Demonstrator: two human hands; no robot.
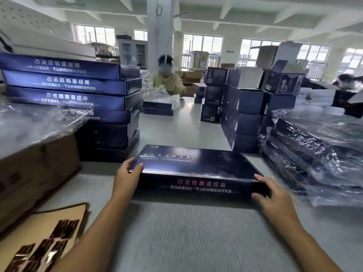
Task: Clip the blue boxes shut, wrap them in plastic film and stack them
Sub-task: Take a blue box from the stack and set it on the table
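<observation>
Nearest, at the lower left, a tan cardboard sheet (39, 222) carries rows of glossy dark brown pieces (64, 229); they are too blurred to say what they are. Beyond it, on the grey table (186, 232), lies the flat dark blue cardboard box (196, 163), lid down, so its contents are hidden and I cannot tell whether it is clipped. The left hand (127, 173) grips its near left corner, fingers curled over the top edge. The right hand (275, 195) is at the near right corner with fingers spread and thumb on the top edge, but blur hides whether it has closed on the box. If only one corner is truly held, I judge that a lift or pull could swing the box round, or let an unclipped lid gape. Sliding it right could catch the stack of film-wrapped dark boxes (304, 146) just beside it, and snag or tear that loose film. To the left, a brown cardboard carton (39, 163) bears crumpled clear plastic film (39, 118) on top; what is inside does not show. Behind it a tall stack of unwrapped blue boxes (78, 83) looks slightly uneven, so a knock might shift it. Farther right stand upright dark blue boxes (243, 107), shut. At the far end a person in a yellow garment (167, 81) handles film above two flat dark boxes (158, 107).
</observation>
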